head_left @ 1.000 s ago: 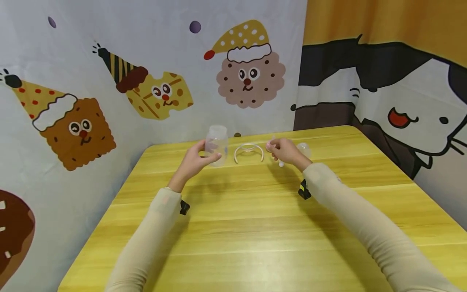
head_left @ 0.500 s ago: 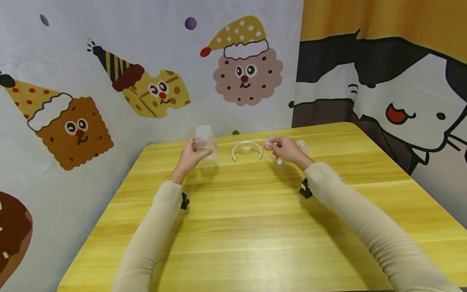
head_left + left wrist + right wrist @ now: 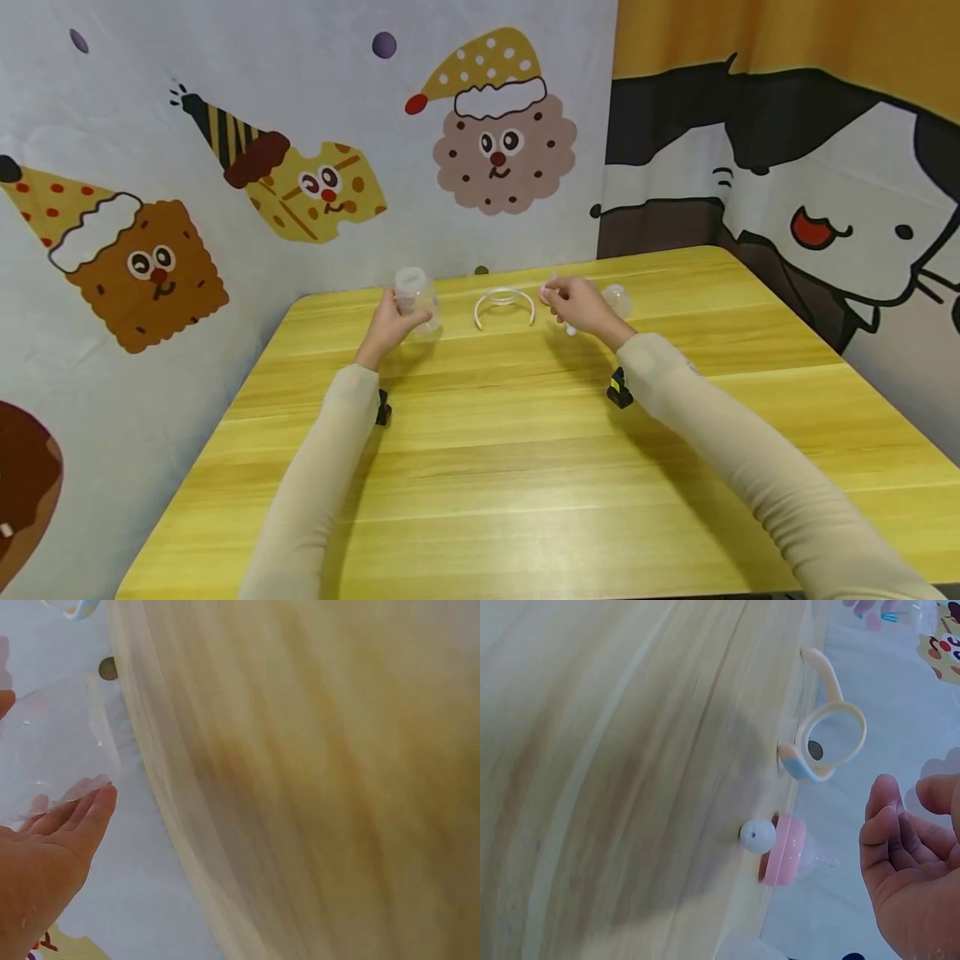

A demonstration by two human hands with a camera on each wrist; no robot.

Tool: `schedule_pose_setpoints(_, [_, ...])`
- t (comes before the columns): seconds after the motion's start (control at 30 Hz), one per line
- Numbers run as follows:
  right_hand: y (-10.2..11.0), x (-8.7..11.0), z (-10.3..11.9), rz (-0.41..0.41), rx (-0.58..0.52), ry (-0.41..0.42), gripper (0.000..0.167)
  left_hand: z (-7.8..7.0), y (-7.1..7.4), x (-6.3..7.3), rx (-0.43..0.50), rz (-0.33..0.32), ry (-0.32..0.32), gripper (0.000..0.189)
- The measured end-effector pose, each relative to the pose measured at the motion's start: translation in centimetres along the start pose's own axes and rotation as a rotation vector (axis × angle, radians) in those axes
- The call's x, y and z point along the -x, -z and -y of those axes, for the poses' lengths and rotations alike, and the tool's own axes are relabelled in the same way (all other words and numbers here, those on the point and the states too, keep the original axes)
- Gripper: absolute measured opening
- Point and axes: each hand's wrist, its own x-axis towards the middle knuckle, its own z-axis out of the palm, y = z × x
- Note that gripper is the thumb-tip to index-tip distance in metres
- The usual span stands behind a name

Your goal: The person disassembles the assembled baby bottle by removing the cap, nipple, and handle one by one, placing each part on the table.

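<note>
My left hand [image 3: 387, 330] grips a clear baby bottle [image 3: 424, 305], thumb on the near side. The bottle's wide mouth tips towards the head camera; whether its base touches the table I cannot tell. In the left wrist view, the fingers [image 3: 88, 817] curve under the see-through bottle wall [image 3: 56, 754]. My right hand [image 3: 585, 308] hovers at the pink bottle collar with its clear teat [image 3: 786, 851]. Seen from the right wrist, thumb and fingers are loosely bent, apart, with nothing between them. A white straw weight ball [image 3: 757, 835] lies against the collar.
Between the hands stands a white two-armed bottle handle ring [image 3: 504, 296]. A clear dome cap [image 3: 618, 302] is right of my right hand. The yellow wooden table [image 3: 487, 467] meets a cartoon-printed curtain [image 3: 315, 75] at its back edge.
My left hand has carried the bottle left, away from the handle ring, and tipped its mouth towards the head camera. The right hand stays by the pink collar, having barely shifted.
</note>
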Motion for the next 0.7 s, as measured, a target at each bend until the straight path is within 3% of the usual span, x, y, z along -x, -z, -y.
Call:
schedule_pose_setpoints(0.27, [-0.58, 0.25, 0.16, 0.018, 0.01, -0.004, 0.041, 0.38, -0.04, -0.5, -0.061, 0.016, 0.082, 0.088])
schedule_pose_setpoints(0.7, [-1.01, 0.07, 0.45, 0.019, -0.014, -0.012, 0.041, -0.55, 0.29, -0.6, -0.132, 0.064, 0.122, 0.092])
